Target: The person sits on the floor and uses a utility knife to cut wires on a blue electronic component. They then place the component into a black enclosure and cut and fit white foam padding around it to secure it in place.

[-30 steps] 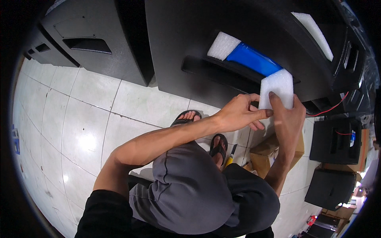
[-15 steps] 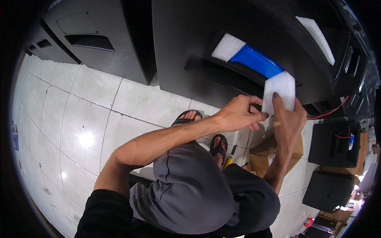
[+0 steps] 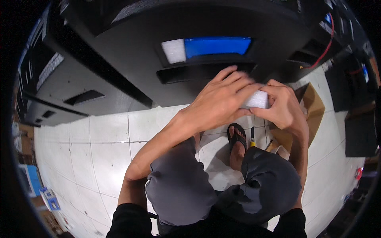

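A small white foam piece (image 3: 258,100) is between my hands, in front of a large black cabinet (image 3: 131,43). My right hand (image 3: 285,106) grips its right end between thumb and bent fingers. My left hand (image 3: 220,97) closes on the foam from the left, thumb below and fingers above; its fingertips are blurred and partly cover the foam. On the cabinet above my hands is a recess with a blue strip (image 3: 218,46) and another white foam pad (image 3: 174,50) at its left end. Below them runs a dark slot (image 3: 182,74).
Another black cabinet (image 3: 85,79) stands at left, and more dark boxes (image 3: 359,135) at right. An open cardboard box (image 3: 315,107) sits on the tiled floor (image 3: 107,139) beside my right arm. A yellow-handled knife (image 3: 253,137) lies near my foot. A red wire (image 3: 328,47) hangs at upper right.
My view has turned and shifted. The foam piece is off the right end of the blue strip and lower, between both hands. My left hand has come over it.
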The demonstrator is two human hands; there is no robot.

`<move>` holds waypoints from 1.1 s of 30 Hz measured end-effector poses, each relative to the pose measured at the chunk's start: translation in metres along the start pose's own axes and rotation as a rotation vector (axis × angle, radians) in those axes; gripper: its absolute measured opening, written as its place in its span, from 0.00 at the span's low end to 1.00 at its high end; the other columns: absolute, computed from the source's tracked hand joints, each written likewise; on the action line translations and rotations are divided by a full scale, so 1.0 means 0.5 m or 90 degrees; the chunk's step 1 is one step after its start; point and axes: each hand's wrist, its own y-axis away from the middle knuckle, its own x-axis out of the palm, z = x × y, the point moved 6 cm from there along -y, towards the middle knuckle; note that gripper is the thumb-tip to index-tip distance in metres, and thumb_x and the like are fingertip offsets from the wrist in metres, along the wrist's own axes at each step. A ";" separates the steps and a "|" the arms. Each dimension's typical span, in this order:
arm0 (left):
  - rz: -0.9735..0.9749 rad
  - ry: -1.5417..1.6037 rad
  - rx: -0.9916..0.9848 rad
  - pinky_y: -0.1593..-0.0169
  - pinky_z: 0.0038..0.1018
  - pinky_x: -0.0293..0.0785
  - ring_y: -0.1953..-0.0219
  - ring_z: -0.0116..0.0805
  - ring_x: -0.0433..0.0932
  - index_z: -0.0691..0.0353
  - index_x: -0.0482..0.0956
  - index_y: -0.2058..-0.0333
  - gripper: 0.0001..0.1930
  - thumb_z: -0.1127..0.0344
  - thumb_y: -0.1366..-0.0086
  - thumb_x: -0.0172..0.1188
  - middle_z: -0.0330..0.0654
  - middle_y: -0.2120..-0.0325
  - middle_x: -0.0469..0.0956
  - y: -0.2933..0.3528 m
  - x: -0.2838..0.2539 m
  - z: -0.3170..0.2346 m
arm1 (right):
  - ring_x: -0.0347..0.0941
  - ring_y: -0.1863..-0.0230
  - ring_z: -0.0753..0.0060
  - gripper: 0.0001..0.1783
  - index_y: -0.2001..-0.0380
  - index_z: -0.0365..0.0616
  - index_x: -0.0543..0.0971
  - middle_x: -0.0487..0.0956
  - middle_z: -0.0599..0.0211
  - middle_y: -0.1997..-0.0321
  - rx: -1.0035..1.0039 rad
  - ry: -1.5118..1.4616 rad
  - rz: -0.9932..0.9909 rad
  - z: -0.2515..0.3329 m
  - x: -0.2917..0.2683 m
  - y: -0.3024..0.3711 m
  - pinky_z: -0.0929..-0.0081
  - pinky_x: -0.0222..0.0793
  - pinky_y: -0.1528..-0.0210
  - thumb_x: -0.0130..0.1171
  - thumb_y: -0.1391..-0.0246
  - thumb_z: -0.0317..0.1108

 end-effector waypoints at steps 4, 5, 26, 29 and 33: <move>0.147 0.132 -0.220 0.43 0.39 0.72 0.53 0.53 0.79 0.66 0.76 0.48 0.27 0.63 0.47 0.70 0.54 0.57 0.80 0.021 0.078 0.063 | 0.77 0.67 0.52 0.27 0.57 0.33 0.80 0.78 0.51 0.67 0.064 -0.175 -0.076 -0.094 0.047 0.041 0.65 0.71 0.62 0.70 0.61 0.39; 0.149 0.122 -0.229 0.45 0.39 0.73 0.53 0.53 0.79 0.67 0.77 0.49 0.27 0.62 0.47 0.70 0.54 0.57 0.80 0.023 0.099 0.075 | 0.77 0.65 0.50 0.28 0.55 0.34 0.79 0.79 0.50 0.66 0.129 -0.213 -0.113 -0.134 0.070 0.073 0.63 0.72 0.61 0.70 0.59 0.40; 0.359 0.100 -0.298 0.57 0.44 0.76 0.63 0.56 0.78 0.63 0.72 0.54 0.21 0.62 0.43 0.66 0.56 0.66 0.76 0.241 0.623 0.172 | 0.73 0.59 0.36 0.18 0.50 0.34 0.65 0.72 0.42 0.57 0.506 -0.044 -0.142 -0.472 0.546 0.464 0.49 0.71 0.58 0.52 0.40 0.32; 0.382 0.088 -0.302 0.56 0.43 0.76 0.61 0.55 0.78 0.64 0.74 0.54 0.20 0.63 0.43 0.66 0.57 0.65 0.76 0.239 0.615 0.169 | 0.73 0.58 0.33 0.20 0.45 0.37 0.63 0.71 0.41 0.55 0.533 -0.135 -0.111 -0.409 0.490 0.394 0.47 0.71 0.58 0.48 0.37 0.35; 0.430 0.070 -0.329 0.56 0.43 0.76 0.61 0.55 0.79 0.65 0.76 0.54 0.20 0.64 0.44 0.66 0.57 0.65 0.77 0.242 0.635 0.177 | 0.73 0.57 0.33 0.22 0.43 0.40 0.62 0.71 0.42 0.52 0.556 -0.184 -0.063 -0.377 0.515 0.357 0.45 0.70 0.56 0.48 0.35 0.40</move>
